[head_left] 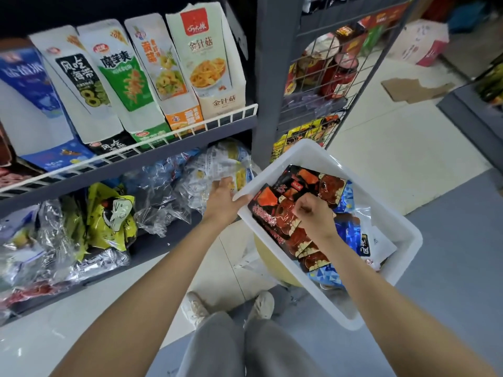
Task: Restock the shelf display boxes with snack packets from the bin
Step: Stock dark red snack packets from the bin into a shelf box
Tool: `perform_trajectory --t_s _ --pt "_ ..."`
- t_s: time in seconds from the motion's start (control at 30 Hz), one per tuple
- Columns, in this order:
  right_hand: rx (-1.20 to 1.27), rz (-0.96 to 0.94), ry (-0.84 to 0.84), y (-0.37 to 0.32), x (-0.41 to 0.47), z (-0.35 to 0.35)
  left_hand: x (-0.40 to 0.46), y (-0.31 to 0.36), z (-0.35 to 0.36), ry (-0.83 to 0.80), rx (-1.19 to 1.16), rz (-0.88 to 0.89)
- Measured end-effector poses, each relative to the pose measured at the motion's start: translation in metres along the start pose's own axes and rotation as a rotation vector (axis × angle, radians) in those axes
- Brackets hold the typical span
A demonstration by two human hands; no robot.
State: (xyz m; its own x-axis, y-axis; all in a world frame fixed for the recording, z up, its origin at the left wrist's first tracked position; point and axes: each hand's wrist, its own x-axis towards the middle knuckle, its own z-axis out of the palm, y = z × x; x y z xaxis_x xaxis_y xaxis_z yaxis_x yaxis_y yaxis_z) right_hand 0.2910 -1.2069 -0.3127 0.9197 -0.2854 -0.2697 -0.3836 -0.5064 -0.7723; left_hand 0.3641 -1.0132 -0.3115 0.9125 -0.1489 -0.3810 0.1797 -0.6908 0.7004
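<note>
A shop aisle with pale floor tiles [386,148] runs toward 1 o'clock, open beyond the grey shelf upright [268,77] and the wire rack [334,85] of red jars. At 10 to 11 o'clock the upper shelf carries a row of tall display boxes [209,63] leaning back behind a white wire rail [163,140]; the shelf below it holds loose clear-wrapped bags [163,197] and a yellow bag [111,213] crowding its front edge.

The white plastic bin [392,213] sits tilted at 2 o'clock from the person's feet, its near-left corner just beside the lower shelf's end, with bare floor on its far and right sides. The left hand [223,200] grips the bin's left rim, fingers curled over the edge. The right hand [313,210] is inside the bin, fingers bunched, pinching the top of the red-and-black snack packets [275,216]. These glossy packets lie stacked flat, showing red slices through clear windows. Blue foil packets [345,229] lie beneath them toward the bin's right side.
</note>
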Motion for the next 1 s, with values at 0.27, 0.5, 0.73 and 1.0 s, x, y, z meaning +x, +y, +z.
perform_trajectory --t_s 0.27,0.5,0.73,1.0 --pt "0.519 0.247 0.046 -0.007 -0.014 -0.005 0.001 0.002 0.008 -0.078 -0.082 0.032" --pt "0.26 0.133 -0.061 -0.006 0.005 -0.001 -0.005 0.007 -0.006 0.122 -0.184 0.087" --pt "-0.462 -0.012 -0.102 0.001 0.043 0.029 -0.014 0.001 -0.033 0.211 -0.118 0.125" --pt "-0.598 0.034 -0.139 -0.007 0.047 0.03 -0.022 -0.003 -0.044 0.147 -0.088 0.132"
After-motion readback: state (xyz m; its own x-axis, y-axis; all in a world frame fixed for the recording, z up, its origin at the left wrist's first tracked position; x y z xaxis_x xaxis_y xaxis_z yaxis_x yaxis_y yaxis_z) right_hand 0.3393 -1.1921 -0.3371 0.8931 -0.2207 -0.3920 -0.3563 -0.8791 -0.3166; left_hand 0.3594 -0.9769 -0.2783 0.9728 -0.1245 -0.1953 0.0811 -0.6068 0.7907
